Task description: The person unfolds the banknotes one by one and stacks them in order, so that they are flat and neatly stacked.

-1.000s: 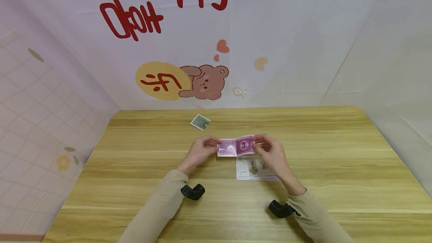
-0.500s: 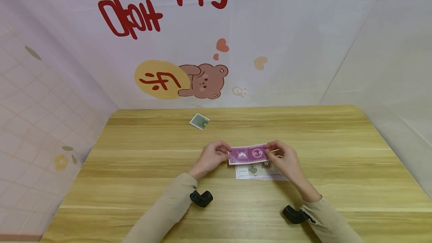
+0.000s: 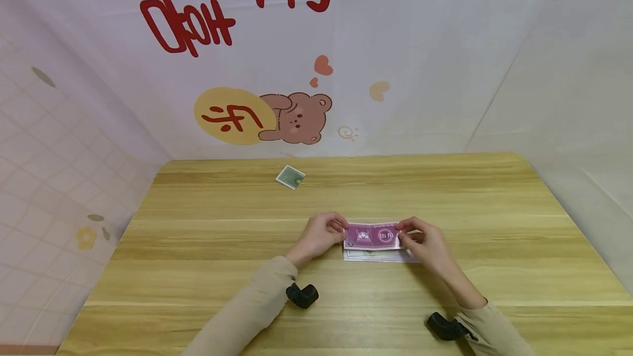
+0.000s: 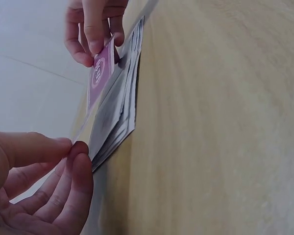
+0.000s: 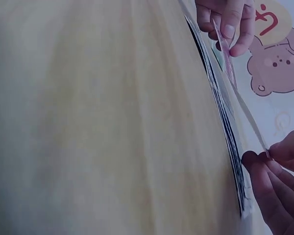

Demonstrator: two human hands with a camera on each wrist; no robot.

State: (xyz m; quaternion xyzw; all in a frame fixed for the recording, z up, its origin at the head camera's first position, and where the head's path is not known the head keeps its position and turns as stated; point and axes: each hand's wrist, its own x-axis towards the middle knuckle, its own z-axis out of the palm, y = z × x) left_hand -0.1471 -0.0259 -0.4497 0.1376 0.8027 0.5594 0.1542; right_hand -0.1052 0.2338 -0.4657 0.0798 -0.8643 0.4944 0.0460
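Note:
A purple banknote (image 3: 372, 236) with a crease across its middle is stretched between both hands. My left hand (image 3: 323, 233) pinches its left end between thumb and fingers, and my right hand (image 3: 426, 242) pinches the right end. Close beneath it lies a stack of banknotes (image 3: 381, 257), mostly covered by the purple one in the head view. From the left wrist, the stack (image 4: 130, 93) shows several slightly fanned layers on the table, with the purple note (image 4: 102, 73) held just above them.
A small folded green banknote (image 3: 290, 177) lies near the back edge of the wooden table (image 3: 207, 202). Behind the table hangs a white cloth (image 3: 420, 43) printed with a bear and red characters. A black wrist mount (image 3: 303, 295) sits at the left cuff.
Both hands have moved right and toward the person with the purple banknote, which has come over the stack. The note is flatter than before, its fold opened out. The green note stays put.

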